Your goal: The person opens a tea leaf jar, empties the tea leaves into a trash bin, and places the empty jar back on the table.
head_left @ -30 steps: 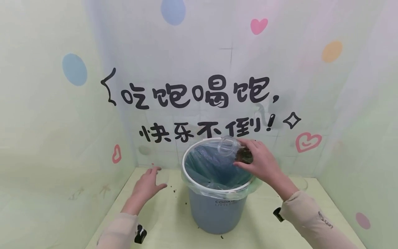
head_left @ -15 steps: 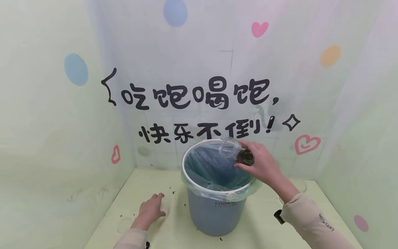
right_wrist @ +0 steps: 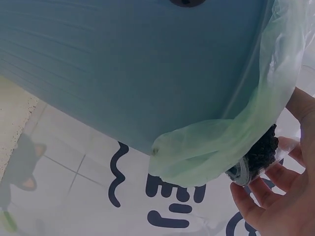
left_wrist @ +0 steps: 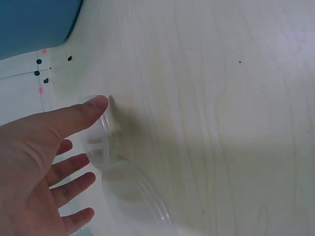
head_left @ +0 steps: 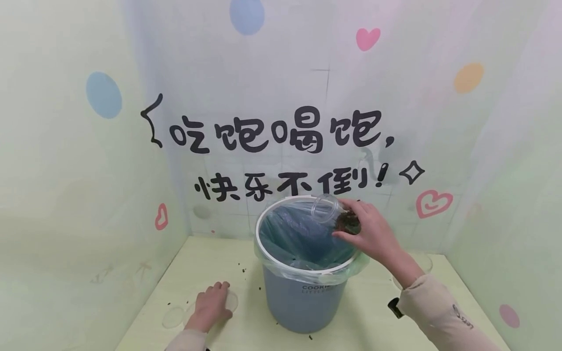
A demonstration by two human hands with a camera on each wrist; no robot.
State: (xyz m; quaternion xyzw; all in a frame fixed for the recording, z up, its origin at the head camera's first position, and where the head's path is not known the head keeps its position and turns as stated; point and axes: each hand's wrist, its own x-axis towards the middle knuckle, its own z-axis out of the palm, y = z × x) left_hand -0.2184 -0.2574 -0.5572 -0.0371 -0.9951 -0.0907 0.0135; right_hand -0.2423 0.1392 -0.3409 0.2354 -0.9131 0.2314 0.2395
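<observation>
Over the bin's right rim, my right hand grips a clear plastic jar lying on its side, mouth toward the bin's middle. Dark, crumbly bits fill its gripped end; in the right wrist view the jar is partly behind the bin liner. Down on the table at the left, my left hand is by a clear round lid. The left wrist view has its thumb extended over that lid's edge, fingers spread loosely. A second clear round piece adjoins the lid.
A blue-grey bin stands mid-table, its green liner folded over the white rim. Another faint clear disc lies left of my left hand. Dark crumbs dot the table. Printed walls enclose three sides.
From beside the bin's left rim, my left hand has come down toward me with the clear lid, and its fingers now lie loose by it. The right hand and jar stay nearly still.
</observation>
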